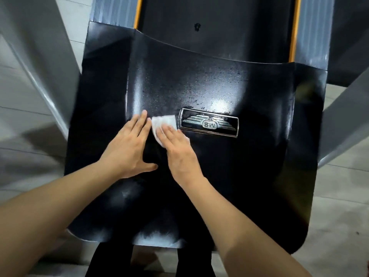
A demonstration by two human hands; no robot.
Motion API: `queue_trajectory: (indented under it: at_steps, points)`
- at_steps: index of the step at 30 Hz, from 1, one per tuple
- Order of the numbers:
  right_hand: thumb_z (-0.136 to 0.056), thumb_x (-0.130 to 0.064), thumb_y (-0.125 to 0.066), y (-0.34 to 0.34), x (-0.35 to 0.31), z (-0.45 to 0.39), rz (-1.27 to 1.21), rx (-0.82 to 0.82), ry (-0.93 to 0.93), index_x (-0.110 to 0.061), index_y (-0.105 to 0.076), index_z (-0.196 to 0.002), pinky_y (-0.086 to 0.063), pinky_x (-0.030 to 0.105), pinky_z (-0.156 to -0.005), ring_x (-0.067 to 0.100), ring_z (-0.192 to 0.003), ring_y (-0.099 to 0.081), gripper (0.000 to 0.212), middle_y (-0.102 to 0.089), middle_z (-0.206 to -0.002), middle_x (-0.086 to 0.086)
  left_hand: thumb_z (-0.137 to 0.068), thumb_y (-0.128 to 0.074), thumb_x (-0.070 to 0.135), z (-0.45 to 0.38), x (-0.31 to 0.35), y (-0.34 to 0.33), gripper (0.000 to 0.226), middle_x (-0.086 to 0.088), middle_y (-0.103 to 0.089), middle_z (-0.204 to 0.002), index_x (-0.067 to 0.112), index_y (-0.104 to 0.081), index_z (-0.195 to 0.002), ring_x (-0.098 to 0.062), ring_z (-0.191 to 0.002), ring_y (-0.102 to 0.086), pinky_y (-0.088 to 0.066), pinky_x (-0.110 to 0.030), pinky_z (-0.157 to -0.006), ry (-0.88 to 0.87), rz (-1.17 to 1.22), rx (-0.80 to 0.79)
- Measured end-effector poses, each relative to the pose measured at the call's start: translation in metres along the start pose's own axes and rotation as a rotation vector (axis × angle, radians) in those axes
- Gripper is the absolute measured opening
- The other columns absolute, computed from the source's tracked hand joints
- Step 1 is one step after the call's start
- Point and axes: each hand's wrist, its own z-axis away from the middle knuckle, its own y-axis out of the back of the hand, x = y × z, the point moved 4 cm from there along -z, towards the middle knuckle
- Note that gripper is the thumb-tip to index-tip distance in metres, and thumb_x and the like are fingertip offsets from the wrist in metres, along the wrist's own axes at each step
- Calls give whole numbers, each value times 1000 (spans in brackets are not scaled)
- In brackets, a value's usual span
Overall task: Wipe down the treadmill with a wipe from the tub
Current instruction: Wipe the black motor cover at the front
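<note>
The treadmill's glossy black motor cover (199, 80) fills the middle of the view, with a silver winged badge (209, 124) near its centre. A white wipe (162, 121) lies on the cover just left of the badge. My right hand (178, 150) presses flat on the wipe with straight fingers. My left hand (127, 148) rests flat on the cover beside it, fingers straight, thumb spread, fingertips close to the wipe's left edge. The cover above the badge shows wet streaks and droplets. No tub is in view.
The black running belt (215, 23) with orange side strips (295, 29) runs away at the top. Grey treadmill uprights (40, 62) slant down on both sides. Pale tiled floor (339, 226) surrounds the machine. My dark trouser legs (111, 258) show below the cover.
</note>
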Motion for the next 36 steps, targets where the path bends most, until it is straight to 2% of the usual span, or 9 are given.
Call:
queue_trajectory:
  at_steps: [6, 9, 12, 16, 20, 22, 24, 32, 36]
  points:
    - [-93, 4, -40, 2, -30, 47, -58, -127, 155, -11, -51, -147, -27, 38, -123, 20, -144, -43, 57, -48, -153, 5, -90, -43, 72, 47, -53, -4, 102, -1, 15, -170, 20, 6, -163, -18, -157, 10, -2, -34, -126, 208, 135, 96]
    - [-88, 3, -39, -9, -17, -13, -23, -76, 30, -11, -46, -150, -31, 45, -121, 29, -142, -45, 64, -45, -155, 10, -100, -37, 55, 53, -70, -11, 81, -1, 12, -170, 24, 2, -163, -21, -158, 4, 0, -31, -125, 237, 190, 100]
    - [-91, 5, -43, -13, -8, -97, 48, -53, -161, -9, -31, -156, -26, 50, -121, 35, -148, -31, 68, -31, -162, 16, -104, -39, 47, 54, -83, -12, 73, -2, 10, -171, 30, 0, -163, -23, -158, 2, 0, -28, -123, 251, 214, 108]
    - [-102, -7, -38, -21, -38, -165, -39, 10, -459, -13, -28, -157, -14, 46, -125, 33, -151, -20, 57, -22, -164, 15, -104, -36, 49, 50, -107, -6, 73, -3, 7, -171, 31, 2, -163, -25, -158, -2, -14, -41, -127, 311, 264, 108]
    - [-94, -8, -35, -52, -105, -148, 59, -52, -80, -6, -44, -148, -15, 52, -124, 35, -150, -26, 54, -36, -158, 17, -101, -39, 58, 47, -135, -7, 81, -1, 11, -171, 32, 7, -162, -23, -158, 2, -13, -40, -128, 311, 285, 41]
    - [-90, -10, -35, -55, -107, -134, 125, -175, 82, -5, -45, -148, -7, 46, -126, 30, -152, -26, 59, -38, -158, 14, -96, -43, 67, 49, -140, -16, 92, 2, 21, -169, 35, 15, -160, -20, -157, 10, -8, -38, -128, 258, 303, -41]
    - [-88, -11, -40, -48, -95, -145, 175, -254, 178, -7, -46, -149, -10, 43, -125, 28, -150, -30, 61, -40, -158, 13, -87, -50, 76, 49, -139, -24, 109, 5, 33, -164, 37, 25, -156, -17, -155, 19, -5, -38, -128, 225, 340, -90]
    - [-90, 1, -43, -36, -55, -328, 320, -248, -47, -15, -29, -154, -13, 44, -122, 29, -153, -17, 67, -20, -165, 12, -81, -54, 82, 54, -137, -38, 120, 10, 48, -155, 42, 38, -147, -13, -147, 38, 12, -33, -124, 219, 408, -38]
    - [-90, -6, -33, -59, -85, -309, 184, -293, 141, -14, -48, -148, -28, 49, -115, 41, -140, -38, 60, -39, -158, 11, -82, -54, 80, 52, -133, -37, 121, 8, 51, -153, 41, 41, -146, -15, -147, 38, 10, -37, -126, 216, 411, -71]
